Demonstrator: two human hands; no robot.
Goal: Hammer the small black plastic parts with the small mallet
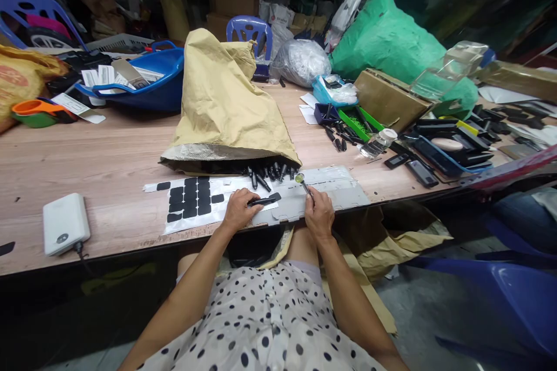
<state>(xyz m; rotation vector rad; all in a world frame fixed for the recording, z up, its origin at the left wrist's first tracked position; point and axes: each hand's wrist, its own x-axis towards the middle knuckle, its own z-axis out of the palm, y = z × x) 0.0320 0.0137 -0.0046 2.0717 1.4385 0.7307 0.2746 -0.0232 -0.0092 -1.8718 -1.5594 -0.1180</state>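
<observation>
My left hand rests at the front edge of the table, its fingers closed on a slim black pen-like piece. In my right hand is a small tool with a dark handle and a round yellowish head, held upward over the grey board. Beside my left hand lies a white sheet with several black rounded patches. Behind the hands, several short black tube-like pieces spill from the mouth of a large tan paper sack.
A white power bank with a cable lies at left, a blue basin behind it. To the right are a green tray, a clear bottle and a heap of black parts. A blue chair stands at lower right.
</observation>
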